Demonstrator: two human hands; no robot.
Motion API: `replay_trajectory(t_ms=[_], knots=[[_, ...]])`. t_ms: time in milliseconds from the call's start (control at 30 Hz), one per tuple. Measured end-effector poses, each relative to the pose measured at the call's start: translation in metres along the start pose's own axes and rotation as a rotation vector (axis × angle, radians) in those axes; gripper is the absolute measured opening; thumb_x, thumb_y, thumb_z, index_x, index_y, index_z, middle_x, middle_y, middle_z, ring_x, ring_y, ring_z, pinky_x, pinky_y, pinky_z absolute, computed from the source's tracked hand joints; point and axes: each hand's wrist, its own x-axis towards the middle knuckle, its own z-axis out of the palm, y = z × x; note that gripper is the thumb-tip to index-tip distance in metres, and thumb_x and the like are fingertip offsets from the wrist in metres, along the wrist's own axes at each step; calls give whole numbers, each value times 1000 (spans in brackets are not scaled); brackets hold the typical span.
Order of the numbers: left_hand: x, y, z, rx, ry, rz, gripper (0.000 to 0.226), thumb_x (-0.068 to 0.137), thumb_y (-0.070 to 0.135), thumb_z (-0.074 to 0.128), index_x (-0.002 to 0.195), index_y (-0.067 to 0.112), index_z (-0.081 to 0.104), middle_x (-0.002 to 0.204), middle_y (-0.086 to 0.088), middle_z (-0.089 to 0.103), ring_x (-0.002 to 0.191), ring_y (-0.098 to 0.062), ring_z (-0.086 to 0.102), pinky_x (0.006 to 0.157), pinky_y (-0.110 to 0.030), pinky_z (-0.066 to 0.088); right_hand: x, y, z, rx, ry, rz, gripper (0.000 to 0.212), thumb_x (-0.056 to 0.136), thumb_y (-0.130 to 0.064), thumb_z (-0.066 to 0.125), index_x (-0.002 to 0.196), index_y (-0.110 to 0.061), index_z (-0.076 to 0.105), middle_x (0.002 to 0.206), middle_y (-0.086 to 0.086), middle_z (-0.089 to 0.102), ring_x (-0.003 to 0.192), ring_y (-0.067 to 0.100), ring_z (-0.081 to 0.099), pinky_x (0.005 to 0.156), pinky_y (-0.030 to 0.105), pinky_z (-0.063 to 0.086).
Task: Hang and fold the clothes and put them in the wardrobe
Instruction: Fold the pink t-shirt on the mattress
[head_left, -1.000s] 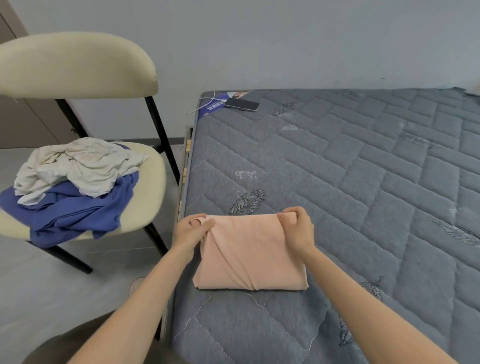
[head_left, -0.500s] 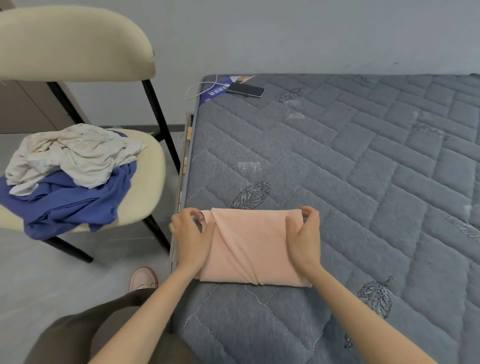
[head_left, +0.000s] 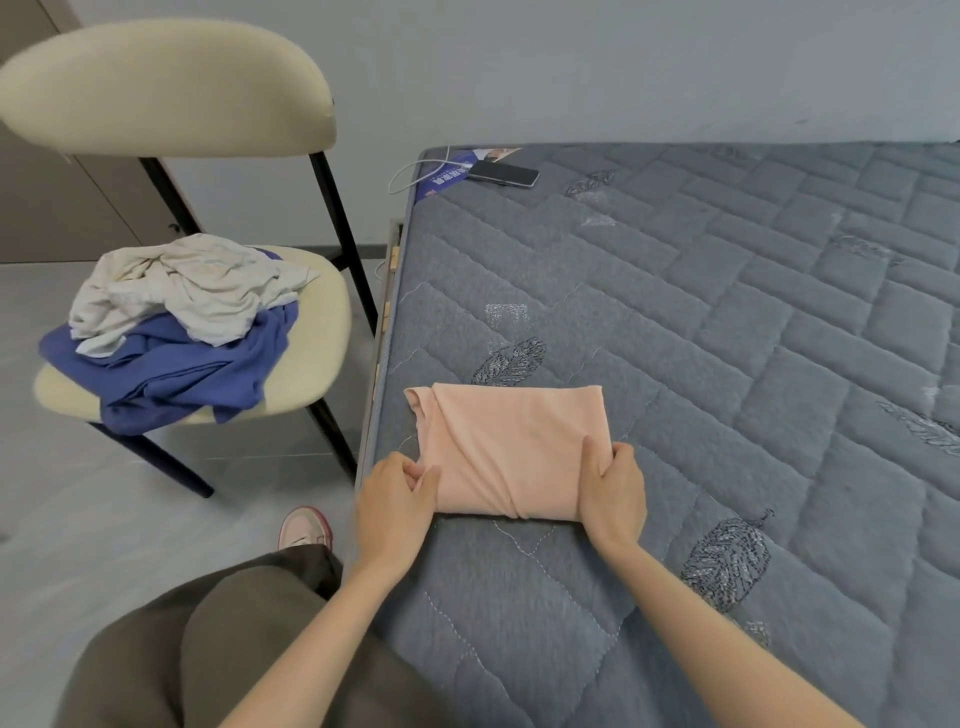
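1. head view, what is hard to see: the left hand (head_left: 397, 506) pinches the near-left corner of the folded peach garment (head_left: 511, 452). its thumb lies on top and its fingertips are partly hidden at the cloth's edge. the right hand (head_left: 613, 493) curls round the near-right corner, thumb on the cloth and fingers at the side edge. a brown panel (head_left: 47, 208) at 10 o'clock is cut off by the frame, and i cannot tell what it is.
2. the peach garment lies flat on the grey quilted mattress (head_left: 727, 338), close to its left edge.
3. around it:
   - at 9 o'clock, well apart, a cream chair (head_left: 166, 88) bears a crumpled white garment (head_left: 187, 288) on top of a blue garment (head_left: 192, 364).
   - at 12 o'clock, on the mattress's far corner, a phone (head_left: 504, 173) lies beside a white cable (head_left: 415, 171) and a printed leaflet (head_left: 452, 174).
   - at 7 o'clock a shoe (head_left: 305, 527) is half hidden by an olive trouser leg (head_left: 208, 649).
4. counts: three garments, two hands, one chair, one phone, one shoe.
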Motion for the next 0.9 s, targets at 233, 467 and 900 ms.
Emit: replay_trajectory(t_ms=[233, 467, 900], knots=[[-3, 0, -3, 66, -69, -8, 21, 93, 33, 54, 80, 16, 57, 86, 4, 54, 80, -16, 52, 65, -29, 36, -4, -5, -2, -18, -32, 21, 40, 98, -48, 32, 103, -10, 45, 99, 15, 59, 90, 34, 57, 77, 42, 46], [4, -4, -14, -169, -140, -181, 18, 99, 19, 42, 90, 6, 50, 90, -6, 54, 86, -22, 46, 69, -30, 30, 5, -19, -15, 33, -66, -57, 28, 100, -44, 31, 96, -16, 38, 83, 7, 56, 81, 30, 53, 70, 38, 40], [-7, -18, -17, -199, -334, -66, 16, 84, 25, 69, 83, 14, 57, 76, 3, 59, 69, -6, 51, 59, -15, 38, 3, -7, -13, -50, -37, 35, 32, 99, -47, 32, 100, -16, 41, 86, 4, 54, 80, 27, 50, 72, 37, 39]])
